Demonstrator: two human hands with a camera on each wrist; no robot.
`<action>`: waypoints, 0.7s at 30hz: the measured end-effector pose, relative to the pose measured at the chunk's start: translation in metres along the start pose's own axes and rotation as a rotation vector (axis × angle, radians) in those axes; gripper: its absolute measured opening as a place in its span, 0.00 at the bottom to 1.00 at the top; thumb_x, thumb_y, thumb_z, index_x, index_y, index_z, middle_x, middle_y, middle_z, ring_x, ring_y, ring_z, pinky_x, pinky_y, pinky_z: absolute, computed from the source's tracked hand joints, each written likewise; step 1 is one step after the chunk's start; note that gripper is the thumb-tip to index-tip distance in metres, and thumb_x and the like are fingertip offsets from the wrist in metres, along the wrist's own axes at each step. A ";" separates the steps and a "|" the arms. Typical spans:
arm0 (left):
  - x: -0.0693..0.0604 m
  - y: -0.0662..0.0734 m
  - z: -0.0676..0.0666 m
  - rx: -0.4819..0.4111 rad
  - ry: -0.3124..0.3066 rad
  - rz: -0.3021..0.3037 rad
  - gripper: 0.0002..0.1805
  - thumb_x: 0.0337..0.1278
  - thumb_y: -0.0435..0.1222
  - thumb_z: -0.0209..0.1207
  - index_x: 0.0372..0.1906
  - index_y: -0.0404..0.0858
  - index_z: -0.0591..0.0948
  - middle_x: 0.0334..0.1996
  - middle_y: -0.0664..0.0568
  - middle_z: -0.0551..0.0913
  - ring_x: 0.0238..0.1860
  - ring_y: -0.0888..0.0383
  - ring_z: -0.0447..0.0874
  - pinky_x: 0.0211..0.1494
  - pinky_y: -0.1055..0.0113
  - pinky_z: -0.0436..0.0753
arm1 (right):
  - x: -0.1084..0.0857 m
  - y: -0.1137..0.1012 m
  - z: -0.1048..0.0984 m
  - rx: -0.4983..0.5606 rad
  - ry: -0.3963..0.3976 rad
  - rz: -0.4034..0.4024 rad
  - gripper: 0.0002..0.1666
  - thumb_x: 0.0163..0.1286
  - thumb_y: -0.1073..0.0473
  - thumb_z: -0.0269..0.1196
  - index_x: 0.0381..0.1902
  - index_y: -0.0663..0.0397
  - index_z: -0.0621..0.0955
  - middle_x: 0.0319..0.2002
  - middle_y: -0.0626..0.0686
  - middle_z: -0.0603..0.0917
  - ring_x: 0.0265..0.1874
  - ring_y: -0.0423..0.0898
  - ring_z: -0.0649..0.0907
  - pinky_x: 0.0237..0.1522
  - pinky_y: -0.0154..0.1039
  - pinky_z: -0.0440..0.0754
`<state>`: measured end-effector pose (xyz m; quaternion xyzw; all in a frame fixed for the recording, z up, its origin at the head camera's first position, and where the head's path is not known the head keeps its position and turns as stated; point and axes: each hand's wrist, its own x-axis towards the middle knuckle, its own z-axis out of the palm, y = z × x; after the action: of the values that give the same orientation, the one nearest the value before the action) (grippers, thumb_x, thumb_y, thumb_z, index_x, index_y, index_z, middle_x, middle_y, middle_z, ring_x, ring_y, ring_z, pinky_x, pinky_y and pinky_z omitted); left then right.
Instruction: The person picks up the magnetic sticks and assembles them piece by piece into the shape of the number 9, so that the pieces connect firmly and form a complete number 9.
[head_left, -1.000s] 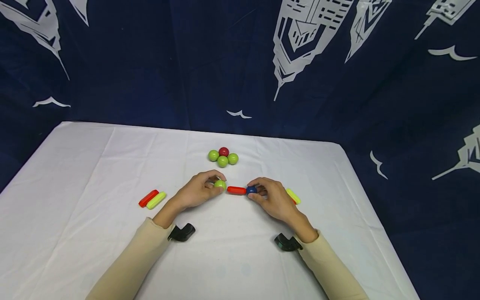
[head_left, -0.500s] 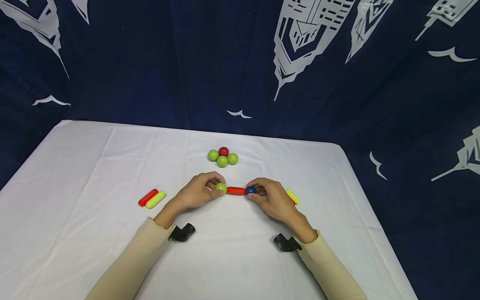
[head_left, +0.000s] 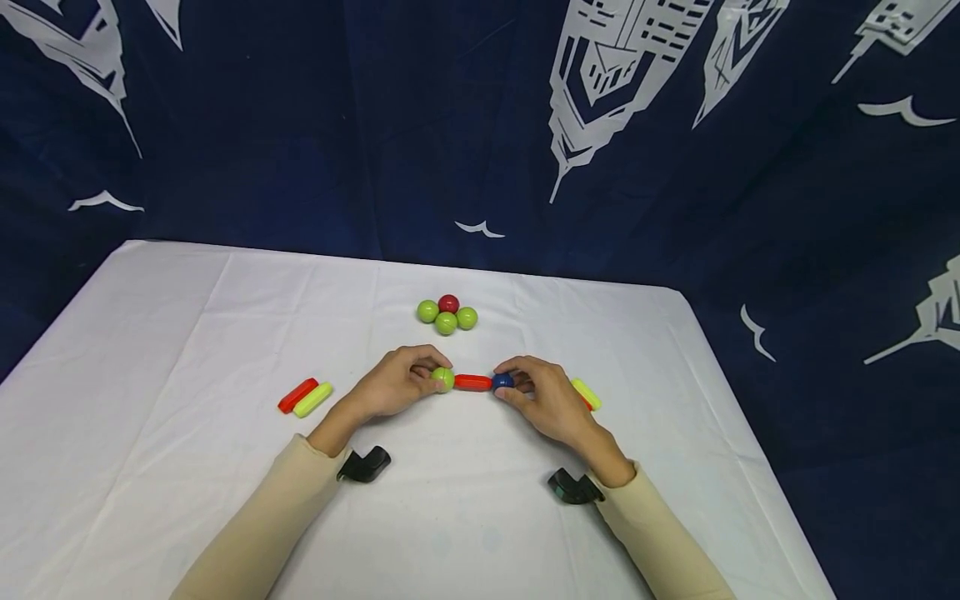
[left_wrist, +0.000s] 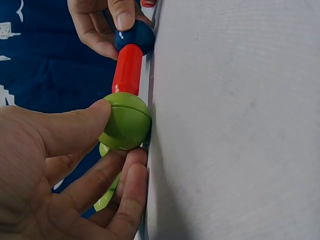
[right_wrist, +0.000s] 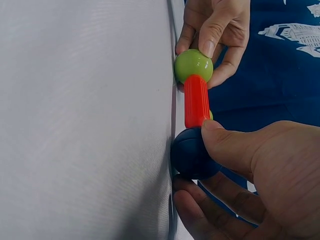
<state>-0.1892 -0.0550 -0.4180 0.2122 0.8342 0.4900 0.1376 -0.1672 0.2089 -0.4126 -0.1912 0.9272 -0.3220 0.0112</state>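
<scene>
My left hand (head_left: 396, 383) pinches a green ball (head_left: 443, 380) between thumb and fingers. Against that ball lies the left end of a red rod (head_left: 472, 382), whose other end meets a blue ball (head_left: 502, 381). My right hand (head_left: 550, 398) grips the blue ball. In the left wrist view the green ball (left_wrist: 126, 121), the red rod (left_wrist: 128, 70) and the blue ball (left_wrist: 135, 38) form one line. The right wrist view shows my right thumb on the blue ball (right_wrist: 193, 154), close to the end of the red rod (right_wrist: 196, 102).
Beyond the hands, a red ball (head_left: 448, 304) and several green balls (head_left: 446, 323) sit clustered. To the left lie a red rod (head_left: 297, 396) and a yellow rod (head_left: 312, 400). Another yellow rod (head_left: 587, 393) is beside my right hand, with a red piece partly hidden under it.
The green ball in my left hand has moved slightly down and right, closing the small gap to the red rod. My right hand has stayed nearly still on the blue ball.
</scene>
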 end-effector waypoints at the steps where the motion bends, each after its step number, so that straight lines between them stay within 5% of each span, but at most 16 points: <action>1: 0.000 0.000 0.000 -0.001 -0.002 0.004 0.12 0.63 0.31 0.64 0.50 0.39 0.83 0.45 0.48 0.85 0.43 0.55 0.78 0.51 0.63 0.77 | 0.000 0.000 0.000 0.001 -0.001 -0.002 0.16 0.65 0.58 0.71 0.50 0.53 0.84 0.44 0.51 0.86 0.38 0.43 0.84 0.43 0.37 0.86; 15: 0.000 0.000 -0.001 -0.012 -0.025 0.041 0.09 0.61 0.29 0.65 0.46 0.36 0.83 0.44 0.47 0.85 0.38 0.57 0.76 0.44 0.69 0.77 | -0.001 0.001 0.001 -0.002 0.004 -0.010 0.16 0.64 0.59 0.71 0.50 0.52 0.84 0.45 0.52 0.86 0.39 0.44 0.84 0.43 0.36 0.85; 21: -0.002 0.001 -0.004 -0.007 -0.037 -0.003 0.11 0.61 0.30 0.65 0.47 0.39 0.83 0.44 0.48 0.84 0.40 0.56 0.78 0.47 0.66 0.77 | -0.001 0.001 0.002 0.001 -0.003 -0.004 0.16 0.64 0.59 0.71 0.50 0.52 0.84 0.45 0.52 0.86 0.39 0.44 0.83 0.43 0.37 0.85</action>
<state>-0.1886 -0.0582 -0.4152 0.2194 0.8302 0.4886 0.1547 -0.1669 0.2089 -0.4145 -0.1937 0.9266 -0.3220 0.0122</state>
